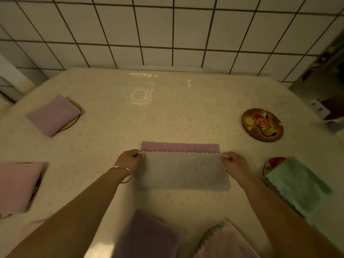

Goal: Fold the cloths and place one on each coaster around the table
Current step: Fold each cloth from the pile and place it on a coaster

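Cloth (pixel 183 170), pale grey side up over pink underside, lies mid-table (pixel 167 112) before us, half folded, pink strip showing along far edge. Our left hand (pixel 130 159) pinches its far-left corner; our right hand (pixel 234 163) pinches far-right corner. Silver bangle (pixel 122 174) on left wrist. Bare cartoon coaster (pixel 262 124) sits far right, well apart. Folded lilac cloth (pixel 53 115) rests on coaster at far left; green cloth (pixel 296 183) covers coaster at right. More folded cloths near edge, blurred.

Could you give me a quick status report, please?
Left hand and right hand pinching cloth corners, mid-fold. One coaster bare. Nothing in the way.
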